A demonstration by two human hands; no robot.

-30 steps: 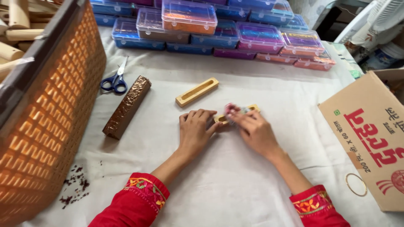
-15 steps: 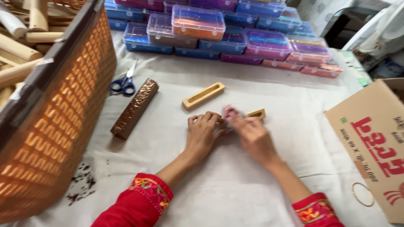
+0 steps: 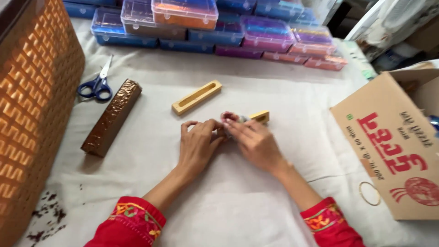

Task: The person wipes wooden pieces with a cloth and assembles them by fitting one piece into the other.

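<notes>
Both hands, left hand and right hand, pinch a small wooden block, just right of the slotted wooden tray

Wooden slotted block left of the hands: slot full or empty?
Empty. The wooden block lies flat on the white cloth, its long slot bare, clear of both hands.

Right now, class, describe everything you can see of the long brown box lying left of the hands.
The long brown box is a slim rectangular bar with a glossy, embossed coppery-brown surface that looks like foil or stamped card. It appears closed. It lies flat and diagonal on the white cloth, its far end toward the blue-handled scissors, beside the orange lattice basket. Neither hand touches it.
</notes>
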